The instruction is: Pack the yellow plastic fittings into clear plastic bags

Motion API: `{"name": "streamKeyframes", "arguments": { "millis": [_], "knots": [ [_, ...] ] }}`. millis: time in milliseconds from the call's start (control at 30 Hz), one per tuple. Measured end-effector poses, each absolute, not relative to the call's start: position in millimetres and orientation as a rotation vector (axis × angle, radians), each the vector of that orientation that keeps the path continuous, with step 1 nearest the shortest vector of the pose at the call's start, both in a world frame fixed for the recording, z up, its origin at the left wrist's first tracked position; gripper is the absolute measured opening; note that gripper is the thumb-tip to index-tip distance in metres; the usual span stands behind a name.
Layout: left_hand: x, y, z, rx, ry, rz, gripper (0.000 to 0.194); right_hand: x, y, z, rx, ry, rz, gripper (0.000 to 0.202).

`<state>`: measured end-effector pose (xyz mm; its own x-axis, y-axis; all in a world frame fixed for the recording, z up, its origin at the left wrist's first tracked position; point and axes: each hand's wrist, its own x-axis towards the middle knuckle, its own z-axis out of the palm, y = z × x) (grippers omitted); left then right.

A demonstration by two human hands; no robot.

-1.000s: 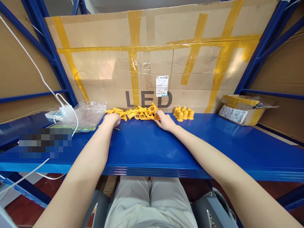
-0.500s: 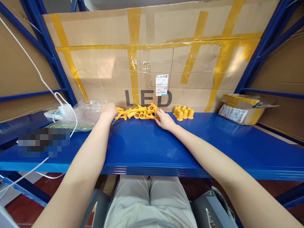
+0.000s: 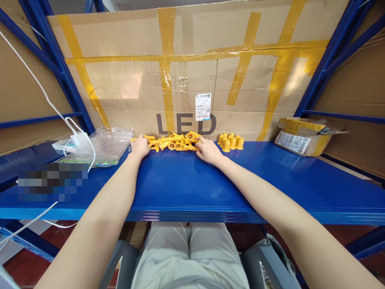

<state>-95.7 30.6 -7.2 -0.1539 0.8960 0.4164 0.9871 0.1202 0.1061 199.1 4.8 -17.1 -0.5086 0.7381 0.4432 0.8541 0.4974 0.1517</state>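
A heap of yellow plastic parts (image 3: 173, 142) lies along the back of the blue shelf, against the cardboard. My left hand (image 3: 140, 147) rests at the heap's left end, back of the hand up, with yellow pieces showing on both sides of it; its fingertips are hidden. At the right end my right hand (image 3: 207, 150) touches the heap with bent fingers, and what they grip, if anything, cannot be made out. Several yellow cup-like pieces (image 3: 231, 142) stand upright in a group to the right of my right hand.
Large taped cardboard (image 3: 120, 88) stands behind the shelf (image 3: 192, 184). A small open carton (image 3: 300, 138) sits at the right. Clear plastic bags (image 3: 108, 144), a white adapter with cables (image 3: 80, 139) and a blurred-out dark object (image 3: 52, 180) lie at the left.
My left hand has shifted slightly toward me and onto the heap's left end, where more yellow pieces now show left of it. My right hand has barely moved. The view has shifted slightly.
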Motion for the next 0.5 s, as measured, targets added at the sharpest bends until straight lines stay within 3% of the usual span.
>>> {"name": "streamKeyframes", "arguments": {
  "millis": [233, 500],
  "knots": [
    [-101, 31, -12, -1.783, -2.204, -0.543, 0.039, 207, 5, -13, -1.396, -2.343, -0.543, 0.027],
    [-106, 34, -16, -1.762, -2.226, -0.566, 0.029, 211, 9, -13, -1.413, -2.367, -0.512, 0.027]
  ]
}}
